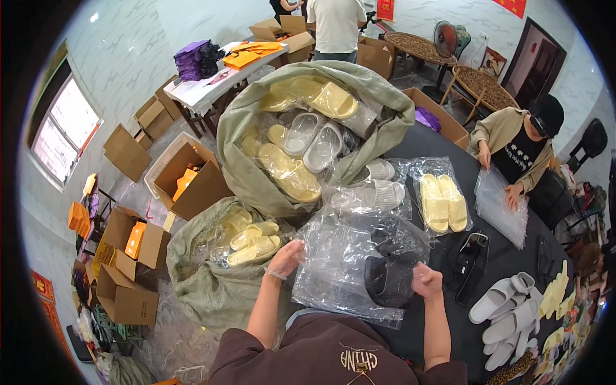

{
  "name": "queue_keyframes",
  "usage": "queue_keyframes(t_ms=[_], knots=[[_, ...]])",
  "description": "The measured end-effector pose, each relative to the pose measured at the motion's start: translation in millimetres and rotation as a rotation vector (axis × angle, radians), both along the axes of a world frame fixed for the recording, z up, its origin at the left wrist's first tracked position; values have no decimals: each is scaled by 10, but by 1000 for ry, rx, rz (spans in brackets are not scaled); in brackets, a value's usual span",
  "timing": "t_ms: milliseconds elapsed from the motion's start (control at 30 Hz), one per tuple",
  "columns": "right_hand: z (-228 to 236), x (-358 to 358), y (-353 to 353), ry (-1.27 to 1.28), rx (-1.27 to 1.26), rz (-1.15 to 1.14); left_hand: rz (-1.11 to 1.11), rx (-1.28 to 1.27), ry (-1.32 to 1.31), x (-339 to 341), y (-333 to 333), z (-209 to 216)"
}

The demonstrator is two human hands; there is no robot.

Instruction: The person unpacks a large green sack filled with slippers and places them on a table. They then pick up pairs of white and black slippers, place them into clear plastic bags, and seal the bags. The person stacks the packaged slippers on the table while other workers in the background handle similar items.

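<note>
A clear plastic bag is stretched between my two hands over the dark table. My left hand, with a pale band at the wrist, pinches its left edge. At its right side my right hand is closed on the plastic. A pair of black slippers shows through the film in the right half of the bag, close to my right fingers. Just beyond lie bagged white slippers and a bagged yellow pair. To the right, a black slipper lies unbagged.
A large green sack of bagged slippers stands ahead, a smaller sack at left. Loose grey slippers pile at right. Across the table, a person handles clear bags. Open cartons stand left.
</note>
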State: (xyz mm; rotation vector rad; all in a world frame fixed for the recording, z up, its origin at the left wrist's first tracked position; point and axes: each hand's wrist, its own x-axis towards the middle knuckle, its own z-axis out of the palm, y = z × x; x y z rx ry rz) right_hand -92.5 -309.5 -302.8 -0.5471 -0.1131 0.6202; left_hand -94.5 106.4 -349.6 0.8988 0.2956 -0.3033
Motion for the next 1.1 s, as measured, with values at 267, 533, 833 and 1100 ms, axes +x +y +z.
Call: queue_keyframes(t_ms=[267, 533, 833, 1100], knots=[[73, -91, 152, 71, -418, -130, 26, 598, 26, -57, -40, -44], [25, -19, 177, -7, -682, -297, 108, 858, -103, -90, 56, -41], [8, 11, 160, -2, -716, -452, 641, 429, -107, -58, -161, -48], [122, -4, 40, 13, -761, -464, 381, 759, -263, -175, -2, -177]])
